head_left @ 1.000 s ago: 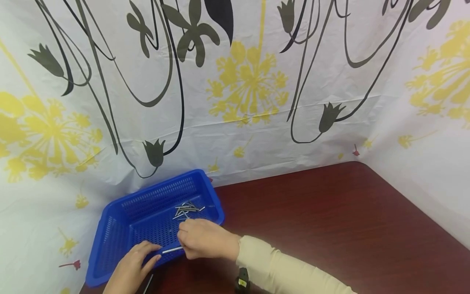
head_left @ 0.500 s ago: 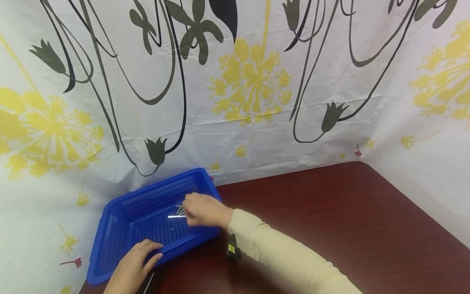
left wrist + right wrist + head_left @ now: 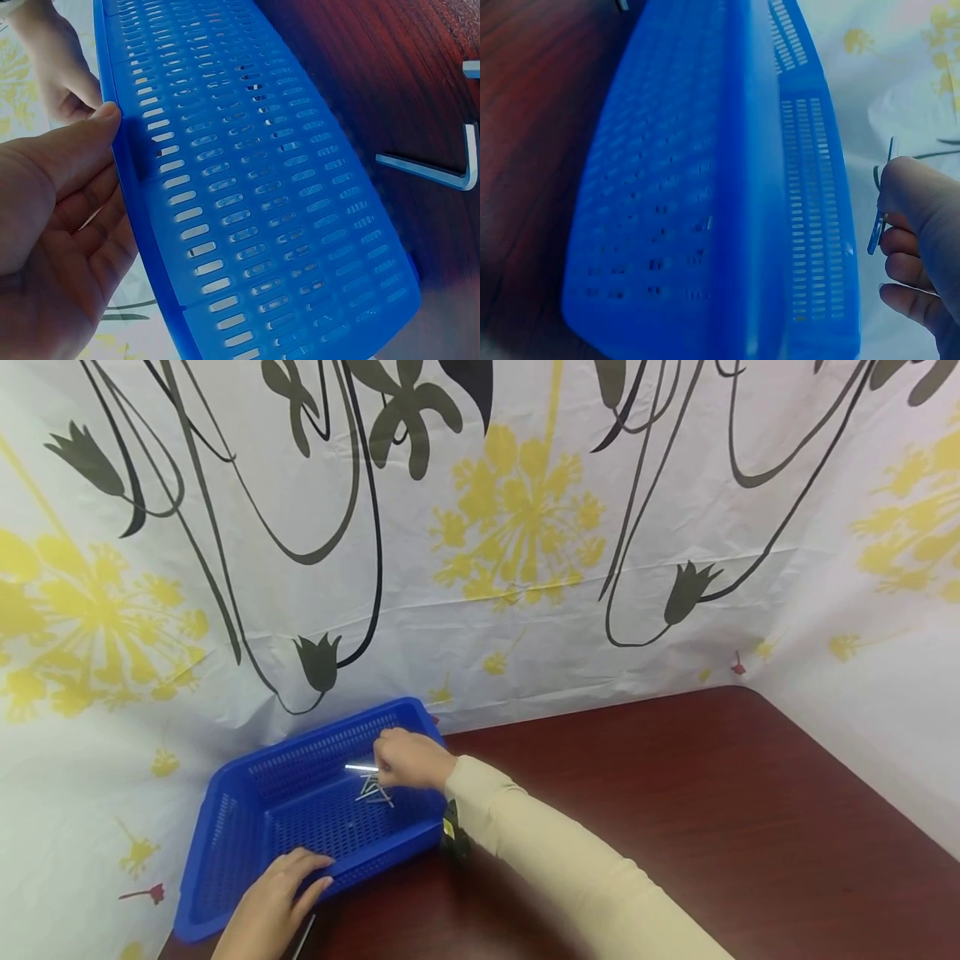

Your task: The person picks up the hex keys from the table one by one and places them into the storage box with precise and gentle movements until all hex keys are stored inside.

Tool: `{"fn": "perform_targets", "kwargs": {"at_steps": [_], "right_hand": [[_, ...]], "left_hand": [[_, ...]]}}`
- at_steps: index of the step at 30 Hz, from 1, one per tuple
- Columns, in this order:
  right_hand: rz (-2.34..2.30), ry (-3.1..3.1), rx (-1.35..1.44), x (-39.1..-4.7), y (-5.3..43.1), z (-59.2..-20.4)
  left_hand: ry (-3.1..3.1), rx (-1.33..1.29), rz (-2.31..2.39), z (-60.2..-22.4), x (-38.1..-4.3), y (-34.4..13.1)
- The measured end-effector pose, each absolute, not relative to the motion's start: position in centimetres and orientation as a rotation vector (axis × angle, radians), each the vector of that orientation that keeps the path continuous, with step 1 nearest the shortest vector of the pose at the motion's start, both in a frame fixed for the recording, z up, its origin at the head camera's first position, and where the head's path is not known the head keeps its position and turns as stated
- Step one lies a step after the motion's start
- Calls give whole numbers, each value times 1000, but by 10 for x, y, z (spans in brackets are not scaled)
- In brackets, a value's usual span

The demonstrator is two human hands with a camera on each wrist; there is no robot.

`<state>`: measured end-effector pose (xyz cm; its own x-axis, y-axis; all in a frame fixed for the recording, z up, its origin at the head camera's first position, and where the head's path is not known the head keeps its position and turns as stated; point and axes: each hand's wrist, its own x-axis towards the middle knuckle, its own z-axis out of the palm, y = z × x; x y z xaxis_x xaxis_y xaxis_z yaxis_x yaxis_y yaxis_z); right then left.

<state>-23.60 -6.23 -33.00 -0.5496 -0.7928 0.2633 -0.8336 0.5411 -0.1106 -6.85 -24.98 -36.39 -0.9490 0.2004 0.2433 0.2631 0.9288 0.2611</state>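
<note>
In the head view, a blue plastic basket [image 3: 255, 852] with slotted walls stands on the table. My left hand [image 3: 273, 897] grips its near rim, thumb outside and fingers inside; the left wrist view shows the thumb [image 3: 82, 139] on the rim. Over the basket's right part, my right hand [image 3: 411, 758] pinches a shiny hex key [image 3: 362, 767] between thumb and fingers. The right wrist view shows this hex key [image 3: 876, 234] too, partly covered by the thumb. Several thin metal hex keys [image 3: 375, 792] lie in a loose pile on the basket floor below.
An L-shaped hex key [image 3: 442, 174] lies on the dark red-brown table [image 3: 637, 777] outside the basket, near its front side; the end of another metal piece [image 3: 471, 69] shows beside it. A white patterned sheet [image 3: 525, 652] hangs behind and at both sides.
My right hand has moved from the basket's near rim inward and away over the pile, carrying the hex key. My left hand stays on the rim.
</note>
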Motion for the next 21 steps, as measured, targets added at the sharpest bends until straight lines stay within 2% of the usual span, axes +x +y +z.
{"fn": "perform_targets", "kwargs": {"at_steps": [21], "right_hand": [[714,-2788,1351,-301,-86,-346]], "left_hand": [[-2913,-349,-441,-364,-72,-254]]}}
